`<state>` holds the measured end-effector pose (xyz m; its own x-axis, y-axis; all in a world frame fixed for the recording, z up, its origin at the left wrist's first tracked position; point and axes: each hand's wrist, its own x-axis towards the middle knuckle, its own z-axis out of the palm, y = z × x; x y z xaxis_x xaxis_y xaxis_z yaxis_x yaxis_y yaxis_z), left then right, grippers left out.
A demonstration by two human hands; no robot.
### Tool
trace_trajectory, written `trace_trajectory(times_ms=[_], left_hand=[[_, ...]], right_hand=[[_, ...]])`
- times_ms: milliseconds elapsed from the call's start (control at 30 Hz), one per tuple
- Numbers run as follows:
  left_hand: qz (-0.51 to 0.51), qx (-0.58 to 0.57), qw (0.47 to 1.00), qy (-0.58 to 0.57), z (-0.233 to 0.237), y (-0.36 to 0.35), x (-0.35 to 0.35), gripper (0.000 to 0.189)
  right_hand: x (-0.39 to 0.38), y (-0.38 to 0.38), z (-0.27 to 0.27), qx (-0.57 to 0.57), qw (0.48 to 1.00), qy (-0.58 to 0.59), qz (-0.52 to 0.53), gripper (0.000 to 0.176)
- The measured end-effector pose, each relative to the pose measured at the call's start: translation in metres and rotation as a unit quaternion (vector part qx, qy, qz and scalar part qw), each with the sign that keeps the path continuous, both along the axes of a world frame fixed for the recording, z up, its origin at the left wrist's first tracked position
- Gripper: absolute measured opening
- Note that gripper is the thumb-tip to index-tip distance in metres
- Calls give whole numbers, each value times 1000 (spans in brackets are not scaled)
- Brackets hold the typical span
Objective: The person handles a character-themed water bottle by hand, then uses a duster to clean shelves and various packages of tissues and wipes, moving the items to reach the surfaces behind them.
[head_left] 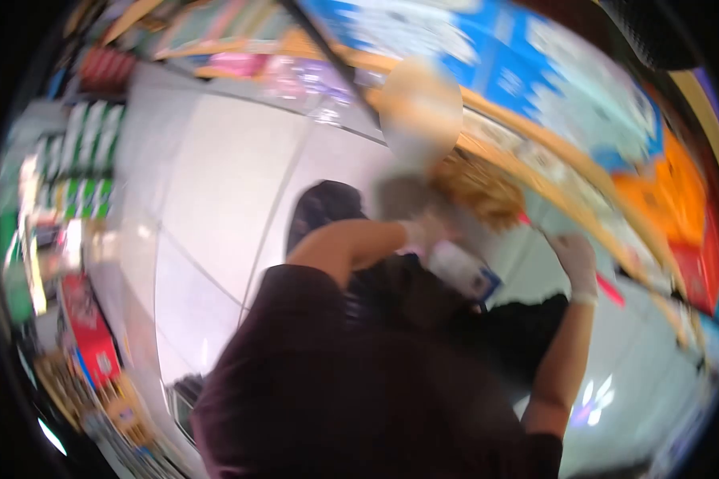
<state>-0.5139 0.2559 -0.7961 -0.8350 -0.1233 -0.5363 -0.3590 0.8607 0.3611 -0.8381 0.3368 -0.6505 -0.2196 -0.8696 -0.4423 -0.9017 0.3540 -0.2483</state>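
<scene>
My right hand [572, 257], in a pale glove, is closed round the thin pink handle [611, 290] of a duster. The duster's fluffy golden-brown head [481, 194] lies ahead of that hand, by the shelf edge. My left hand [430, 231], also gloved, reaches across in front of my body and is smeared by motion. Just below it, over my lap, is a white box with a blue end [463, 271]. A grey blurred shape [403, 195] sits beyond the left hand. I cannot tell whether the left hand grips the box.
Shelves with orange-tan edges [535, 164] run close along the front and right, holding blue-and-white packs [503, 48] and orange packs [675, 191]. A pale oval shape [421, 108] overlaps the shelf. Light floor tiles [224, 152] lie left; stocked shelves with a red box [89, 327] stand beyond.
</scene>
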Motion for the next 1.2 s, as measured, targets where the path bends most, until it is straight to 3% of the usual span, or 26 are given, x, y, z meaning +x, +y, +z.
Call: trace_trajectory(times_ms=[100, 133, 267, 367, 467, 533, 600, 700, 833, 900, 933, 967, 1033, 1067, 1133, 1200], left_hand=[[8, -10, 1000, -29, 8, 14, 3, 112], [25, -3, 1000, -19, 9, 16, 8, 101], [61, 23, 998, -8, 4, 24, 3, 99], [73, 33, 997, -14, 5, 26, -1, 98], [79, 39, 996, -22, 2, 21, -9, 96], [79, 45, 995, -31, -3, 16, -13, 95], [74, 50, 995, -49, -13, 12, -18, 94], [25, 48, 993, -106, -25, 9, -27, 92], [18, 32, 993, -117, -41, 0, -33, 90], [46, 44, 996, -62, -17, -5, -24, 74], [59, 51, 996, -35, -2, -8, -19, 66], [111, 76, 990, -36, 50, -15, -9, 66], [52, 64, 997, -3, 34, -24, -15, 55], [80, 78, 993, -30, 36, -28, -14, 53], [121, 127, 982, -75, 45, -42, -13, 53], [187, 192, 960, -74, 40, -54, -8, 61]], right_hand=[[-5, 6, -12, -111, 993, -33, 32, 36], [-3, 2, -12, -92, 992, -86, 19, 33], [11, -18, -24, -25, 961, -272, -44, 28], [28, -27, -50, -87, 976, -192, 57, 27], [82, -34, -35, -116, 971, -175, 115, 31], [96, -42, -67, -111, 940, -305, 102, 32], [123, -44, -60, -114, 933, -323, 112, 34], [115, -42, -52, -3, 968, -238, 80, 31], [86, -32, -19, -38, 989, -85, 118, 28], [59, -20, -18, -60, 991, -39, 114, 28], [52, -16, -17, -54, 993, -60, 87, 28], [48, -18, -16, -50, 994, -84, 59, 29], [41, -16, -26, -44, 991, -122, 18, 32], [36, -15, -35, -43, 990, -133, 4, 34], [36, -24, -41, -41, 992, -94, 76, 39], [57, -35, -9, -41, 994, -72, 66, 44]])
